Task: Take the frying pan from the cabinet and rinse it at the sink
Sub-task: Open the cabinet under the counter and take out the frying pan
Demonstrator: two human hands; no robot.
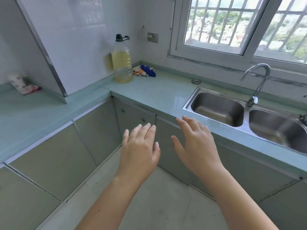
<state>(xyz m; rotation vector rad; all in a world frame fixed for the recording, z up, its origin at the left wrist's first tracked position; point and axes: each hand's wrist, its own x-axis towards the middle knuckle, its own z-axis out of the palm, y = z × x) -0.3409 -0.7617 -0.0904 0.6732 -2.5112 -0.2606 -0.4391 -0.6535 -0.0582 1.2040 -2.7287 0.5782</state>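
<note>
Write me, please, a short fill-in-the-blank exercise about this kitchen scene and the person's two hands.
1. The left hand and the right hand, fingers straight and spread, each hold ____.
2. The steel sink has ____ basins.
3. The bottle standing on the counter holds a ____ liquid.
4. The cabinet doors below the counter are all ____, so no frying pan shows.

Missing words: nothing; two; yellow; closed.
</note>
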